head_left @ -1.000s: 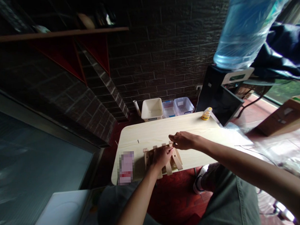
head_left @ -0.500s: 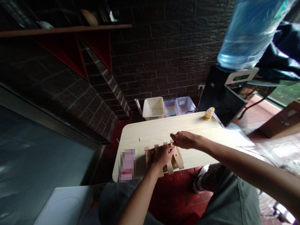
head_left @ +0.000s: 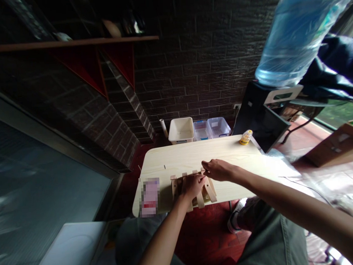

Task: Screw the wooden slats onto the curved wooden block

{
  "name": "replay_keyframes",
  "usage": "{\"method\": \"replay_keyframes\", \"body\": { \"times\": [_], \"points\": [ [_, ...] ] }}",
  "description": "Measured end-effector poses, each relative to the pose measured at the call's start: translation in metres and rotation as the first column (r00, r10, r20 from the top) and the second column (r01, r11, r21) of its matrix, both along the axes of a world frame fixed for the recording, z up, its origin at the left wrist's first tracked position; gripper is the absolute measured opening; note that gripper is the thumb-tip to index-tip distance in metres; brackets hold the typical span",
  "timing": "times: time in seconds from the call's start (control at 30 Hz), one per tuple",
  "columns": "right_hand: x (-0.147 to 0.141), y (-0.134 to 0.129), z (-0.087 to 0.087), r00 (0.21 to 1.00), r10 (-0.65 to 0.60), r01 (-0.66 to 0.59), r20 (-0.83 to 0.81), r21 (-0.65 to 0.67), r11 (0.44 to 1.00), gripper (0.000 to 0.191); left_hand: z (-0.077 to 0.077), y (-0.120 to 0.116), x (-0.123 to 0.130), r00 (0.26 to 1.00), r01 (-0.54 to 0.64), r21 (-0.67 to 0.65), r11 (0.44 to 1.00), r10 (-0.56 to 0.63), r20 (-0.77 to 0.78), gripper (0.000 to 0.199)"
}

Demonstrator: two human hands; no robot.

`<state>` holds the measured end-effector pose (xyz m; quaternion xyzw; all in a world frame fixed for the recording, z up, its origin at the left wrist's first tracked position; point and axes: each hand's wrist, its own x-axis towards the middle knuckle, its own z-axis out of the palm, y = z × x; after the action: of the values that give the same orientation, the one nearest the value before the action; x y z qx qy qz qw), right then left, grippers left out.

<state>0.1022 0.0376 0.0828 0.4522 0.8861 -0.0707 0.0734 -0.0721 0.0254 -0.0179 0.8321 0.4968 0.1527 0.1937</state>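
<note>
A wooden slatted piece [head_left: 200,199] lies at the near edge of the pale wooden table [head_left: 183,153], its light slats side by side with small dark holes in some. Resting over its middle, my left hand [head_left: 193,186] has thumb and fingers pinched together beside a slat toward the right end. Just beyond, my right hand [head_left: 216,169] is closed in a fist above the far end of the same slats, close to the left fingertips. Whatever either hand pinches is too small or hidden to make out.
A small dark rod [head_left: 164,167] and a blurred pink item [head_left: 150,197] lie on the table's left. A yellow-based clear bottle [head_left: 246,137] stands at the far right corner. Behind the table are a cream bin [head_left: 181,130], clear bins [head_left: 219,127] and a water dispenser [head_left: 261,114].
The whole view has shifted slightly, so the table and bins appear a little lower. Both hands keep nearly the same place on the slatted piece.
</note>
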Motion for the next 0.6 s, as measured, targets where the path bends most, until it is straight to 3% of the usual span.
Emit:
{"method": "replay_keyframes", "body": {
  "times": [0.2,0.6],
  "points": [
    [0.003,-0.003,0.005,0.992,0.123,-0.123,0.023,0.041,0.992,0.026,0.0,-0.001,-0.001,1.0,-0.004,0.016,1.0,0.004,0.024,0.03],
    [0.008,0.009,-0.002,0.996,0.082,-0.082,0.021,0.01,0.997,0.027,-0.01,0.002,-0.001,0.998,-0.006,0.023,1.0,0.005,0.065,0.025]
  ]
}}
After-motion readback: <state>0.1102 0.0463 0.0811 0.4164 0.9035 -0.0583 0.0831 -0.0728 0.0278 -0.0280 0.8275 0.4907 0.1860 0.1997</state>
